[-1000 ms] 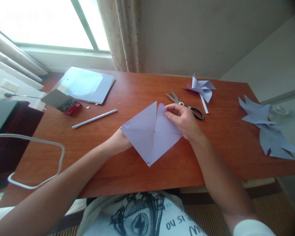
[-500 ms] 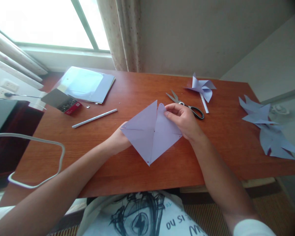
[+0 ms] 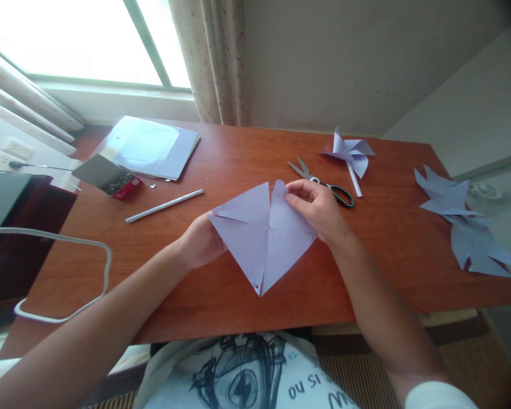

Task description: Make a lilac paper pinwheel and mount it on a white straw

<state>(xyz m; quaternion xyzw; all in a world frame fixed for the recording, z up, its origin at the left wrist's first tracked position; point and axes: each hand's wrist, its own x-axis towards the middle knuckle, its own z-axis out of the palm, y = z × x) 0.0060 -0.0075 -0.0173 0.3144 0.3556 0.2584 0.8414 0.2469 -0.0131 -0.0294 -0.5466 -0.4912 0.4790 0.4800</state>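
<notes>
A lilac paper square (image 3: pixel 262 238), cut along its diagonals, lies tilted like a diamond over the middle of the wooden table (image 3: pixel 238 307). My left hand (image 3: pixel 200 241) grips its left corner from beneath, mostly hidden by the sheet. My right hand (image 3: pixel 317 207) pinches the top flap near the upper corner between thumb and fingers. The sheet's lower tip points toward my chest.
Black-handled scissors (image 3: pixel 323 182) lie just beyond my right hand, a finished paper pinwheel (image 3: pixel 349 154) behind them. Cut lilac pieces (image 3: pixel 464 221) cover the right edge. A white stick (image 3: pixel 164 205), a box of pins (image 3: pixel 111 179) and a paper stack (image 3: pixel 151 146) sit left.
My left hand has come up and closed on the sheet's left corner, bending that flap inward. The paper's lower tip has shifted slightly down. My right hand has hardly moved.
</notes>
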